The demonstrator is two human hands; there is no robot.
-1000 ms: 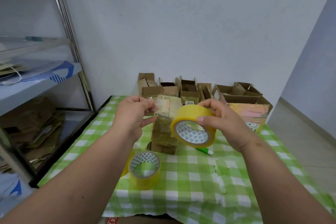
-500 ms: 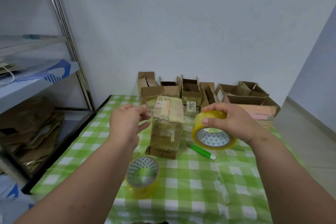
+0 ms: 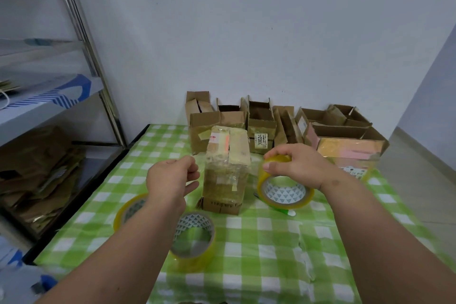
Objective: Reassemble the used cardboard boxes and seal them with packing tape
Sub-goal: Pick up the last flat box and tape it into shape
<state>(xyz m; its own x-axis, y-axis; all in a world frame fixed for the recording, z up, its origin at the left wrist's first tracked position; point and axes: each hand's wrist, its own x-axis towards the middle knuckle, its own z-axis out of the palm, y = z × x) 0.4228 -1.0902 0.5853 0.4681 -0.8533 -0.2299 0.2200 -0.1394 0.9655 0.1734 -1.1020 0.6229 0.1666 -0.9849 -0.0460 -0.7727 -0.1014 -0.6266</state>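
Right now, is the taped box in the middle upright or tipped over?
Upright. The taped box stands on end on the checked tablecloth, its closed top flaps facing up.

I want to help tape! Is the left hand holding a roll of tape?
No, the left hand hovers with nothing in it beside the taped box; the right hand grips the tape roll.

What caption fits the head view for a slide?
Right hand grips a tape roll beside a taped box; left hand hovers empty.
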